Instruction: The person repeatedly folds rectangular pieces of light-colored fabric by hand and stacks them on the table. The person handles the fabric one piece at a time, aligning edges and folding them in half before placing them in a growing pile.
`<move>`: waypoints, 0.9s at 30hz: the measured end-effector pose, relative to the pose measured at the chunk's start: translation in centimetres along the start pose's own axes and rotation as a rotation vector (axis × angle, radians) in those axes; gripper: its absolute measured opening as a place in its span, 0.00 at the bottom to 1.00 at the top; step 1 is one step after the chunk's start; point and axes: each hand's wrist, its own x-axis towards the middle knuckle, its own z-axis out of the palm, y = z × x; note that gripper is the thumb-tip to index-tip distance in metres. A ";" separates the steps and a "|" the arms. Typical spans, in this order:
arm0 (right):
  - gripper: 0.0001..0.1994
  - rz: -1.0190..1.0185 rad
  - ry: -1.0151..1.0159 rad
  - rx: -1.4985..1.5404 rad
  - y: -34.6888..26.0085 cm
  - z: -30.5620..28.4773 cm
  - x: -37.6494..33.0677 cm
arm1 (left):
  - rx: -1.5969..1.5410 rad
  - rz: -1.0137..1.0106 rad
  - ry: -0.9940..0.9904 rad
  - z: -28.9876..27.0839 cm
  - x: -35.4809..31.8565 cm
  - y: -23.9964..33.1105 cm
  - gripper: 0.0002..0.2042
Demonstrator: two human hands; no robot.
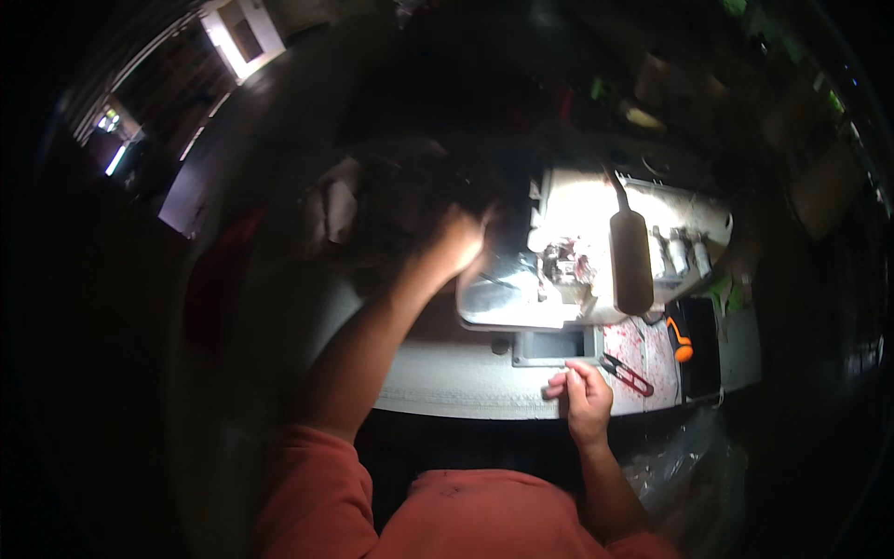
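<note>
My left hand (458, 238) reaches far forward, left of a brightly lit sewing machine (582, 219). Motion and shadow smear its fingers, so whether it holds anything is hidden. Close to the table's front edge is my right hand (587, 396), its fingers curled in and pressed together. Anything between those fingers is too small to make out. Just right of it lie thread snips (630, 376) with red handles. A grey rectangular frame (533, 361) with a dark opening is set in the tabletop beyond the right hand.
A dark, flat lamp head (631, 265) hangs on a thin neck before the machine. An orange-handled tool (683, 351) rests by a black panel (698, 340) at the right. The white table (447, 373) has a curved-looking front edge. Clear plastic (684, 466) hangs below it.
</note>
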 end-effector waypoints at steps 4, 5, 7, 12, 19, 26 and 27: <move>0.07 -0.005 -0.004 -0.008 0.4 0.1 0.2 | -0.123 -0.244 -0.151 -2.9 1.1 0.2 0.21; 0.07 -0.019 -0.008 -0.002 0.3 0.2 0.1 | -0.223 -0.361 -0.120 -4.0 1.3 -0.9 0.21; 0.07 -0.040 -0.011 0.004 0.2 0.3 0.1 | -0.374 -0.544 -0.094 -5.9 1.8 -4.3 0.19; 0.07 -0.053 -0.001 -0.057 0.5 0.3 0.1 | -0.472 -0.620 -0.680 -7.7 1.3 -2.8 0.20; 0.07 -0.036 -0.049 0.018 0.7 0.3 0.2 | -0.118 -0.553 -0.615 -4.9 -4.5 -4.5 0.26; 0.08 0.032 -0.050 0.255 2.0 -0.9 0.5 | -0.243 -0.458 -0.103 -16.1 -10.6 2.1 0.25; 0.08 0.047 -0.075 0.209 1.8 -0.8 0.4 | -0.344 -0.526 -0.087 -19.5 -14.1 2.7 0.23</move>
